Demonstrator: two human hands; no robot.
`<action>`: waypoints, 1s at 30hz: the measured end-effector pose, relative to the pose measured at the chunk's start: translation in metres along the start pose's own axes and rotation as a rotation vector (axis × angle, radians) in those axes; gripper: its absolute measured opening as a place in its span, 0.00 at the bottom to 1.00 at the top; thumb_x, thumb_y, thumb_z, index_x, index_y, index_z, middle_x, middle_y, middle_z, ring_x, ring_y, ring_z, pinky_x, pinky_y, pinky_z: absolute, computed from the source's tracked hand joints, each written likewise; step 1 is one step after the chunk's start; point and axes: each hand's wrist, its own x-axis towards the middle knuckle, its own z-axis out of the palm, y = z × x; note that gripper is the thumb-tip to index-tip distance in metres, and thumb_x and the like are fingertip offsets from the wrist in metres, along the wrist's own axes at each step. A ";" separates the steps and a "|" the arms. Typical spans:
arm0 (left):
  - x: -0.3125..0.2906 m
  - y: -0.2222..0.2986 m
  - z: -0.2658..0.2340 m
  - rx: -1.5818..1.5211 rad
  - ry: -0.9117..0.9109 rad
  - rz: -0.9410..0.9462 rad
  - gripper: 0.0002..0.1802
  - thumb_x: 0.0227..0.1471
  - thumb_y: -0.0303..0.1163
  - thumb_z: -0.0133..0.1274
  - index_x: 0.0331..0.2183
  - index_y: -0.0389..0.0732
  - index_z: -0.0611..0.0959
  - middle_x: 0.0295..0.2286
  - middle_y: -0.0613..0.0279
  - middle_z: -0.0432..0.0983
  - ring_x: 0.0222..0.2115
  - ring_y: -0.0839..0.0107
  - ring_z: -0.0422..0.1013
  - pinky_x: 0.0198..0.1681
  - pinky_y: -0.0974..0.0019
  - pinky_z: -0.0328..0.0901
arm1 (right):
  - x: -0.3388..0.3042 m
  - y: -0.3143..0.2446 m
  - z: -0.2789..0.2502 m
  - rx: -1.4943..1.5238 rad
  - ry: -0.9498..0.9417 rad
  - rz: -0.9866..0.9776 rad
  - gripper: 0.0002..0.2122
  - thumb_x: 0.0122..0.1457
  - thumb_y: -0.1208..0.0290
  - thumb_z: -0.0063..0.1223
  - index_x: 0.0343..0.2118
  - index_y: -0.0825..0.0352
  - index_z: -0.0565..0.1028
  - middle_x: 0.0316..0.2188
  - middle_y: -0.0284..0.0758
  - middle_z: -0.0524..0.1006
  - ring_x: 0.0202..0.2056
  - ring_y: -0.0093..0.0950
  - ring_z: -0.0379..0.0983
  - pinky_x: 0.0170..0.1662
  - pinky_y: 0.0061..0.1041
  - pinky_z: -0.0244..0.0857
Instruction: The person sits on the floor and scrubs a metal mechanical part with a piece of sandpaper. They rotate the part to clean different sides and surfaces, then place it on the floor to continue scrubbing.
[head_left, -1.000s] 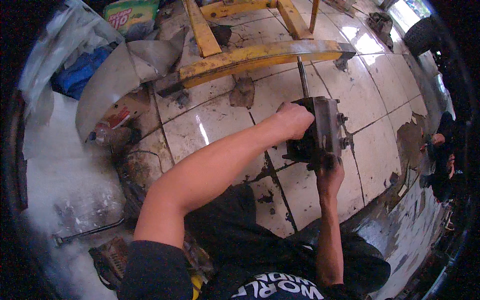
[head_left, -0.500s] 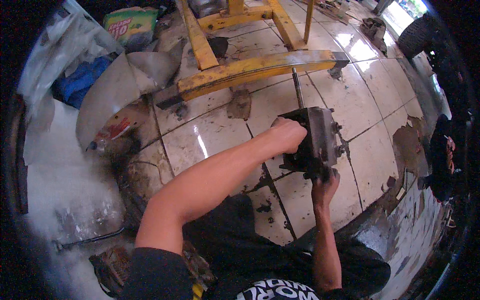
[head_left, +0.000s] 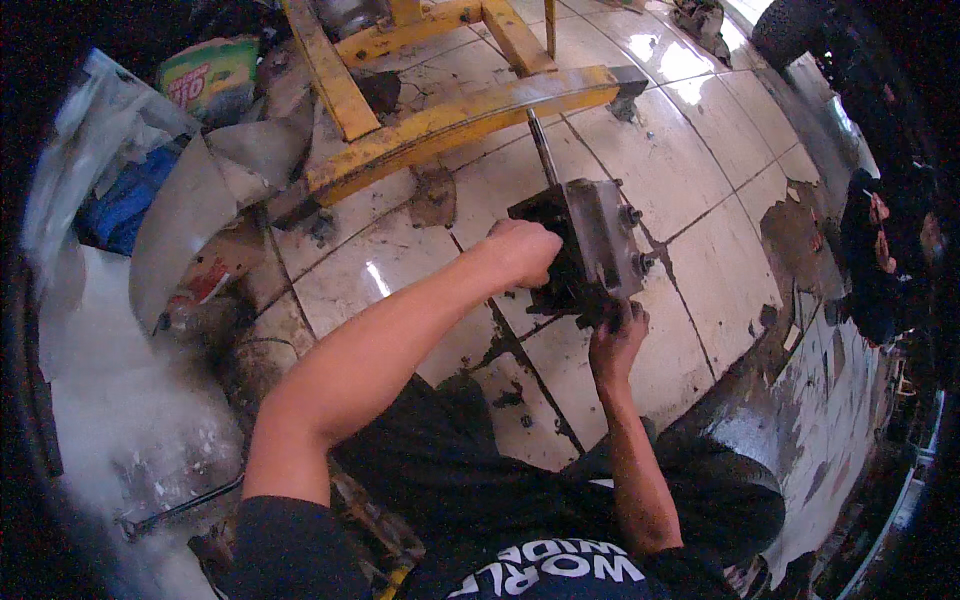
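A dark, greasy metal housing (head_left: 597,225) with bolts on its right side stands over the tiled floor. A bare steel shaft (head_left: 542,148) sticks out from its far end, toward the yellow frame. My left hand (head_left: 527,252) is closed in a fist against the housing's open left side; whatever its fingers grip there is hidden. Around the near lower edge of the housing, my right hand (head_left: 617,340) has its fingers curled, holding it.
Beyond the shaft lies a yellow metal frame (head_left: 450,128) with dark ends. To the left are a curved grey sheet (head_left: 195,190), a blue cloth or bag (head_left: 130,205) and a green-yellow sack (head_left: 205,80). A dark rod (head_left: 185,513) lies at lower left. The floor tiles (head_left: 690,300) are stained.
The whole view has shifted, so the scene sits higher and further left. My left hand is slightly nearer to me along the housing; my right hand stays at its near edge.
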 end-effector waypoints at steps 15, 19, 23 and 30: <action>0.017 0.002 -0.004 0.020 -0.030 0.009 0.19 0.42 0.38 0.61 0.38 0.41 0.82 0.34 0.49 0.81 0.38 0.50 0.77 0.41 0.48 0.72 | 0.003 0.000 0.009 0.114 -0.004 -0.027 0.24 0.41 0.89 0.49 0.46 0.68 0.72 0.50 0.49 0.71 0.47 0.51 0.64 0.51 0.44 0.59; 0.020 0.006 -0.007 0.012 -0.032 -0.013 0.19 0.42 0.37 0.61 0.39 0.40 0.82 0.34 0.49 0.81 0.38 0.50 0.77 0.41 0.49 0.72 | -0.002 0.002 0.004 0.089 -0.024 -0.033 0.26 0.42 0.89 0.49 0.50 0.67 0.71 0.51 0.50 0.70 0.48 0.52 0.64 0.53 0.44 0.59; 0.017 0.006 -0.012 0.020 -0.064 0.005 0.20 0.42 0.38 0.61 0.39 0.40 0.82 0.34 0.49 0.81 0.37 0.49 0.77 0.41 0.48 0.72 | 0.011 -0.008 0.009 0.126 0.080 -0.050 0.21 0.44 0.89 0.49 0.45 0.71 0.73 0.41 0.49 0.72 0.46 0.50 0.67 0.50 0.41 0.62; 0.006 0.012 -0.018 0.015 -0.072 -0.015 0.21 0.44 0.40 0.62 0.40 0.39 0.81 0.36 0.48 0.80 0.39 0.49 0.77 0.44 0.49 0.71 | 0.008 0.001 0.012 0.098 0.089 -0.053 0.18 0.47 0.88 0.49 0.44 0.71 0.74 0.41 0.49 0.72 0.45 0.49 0.68 0.49 0.40 0.64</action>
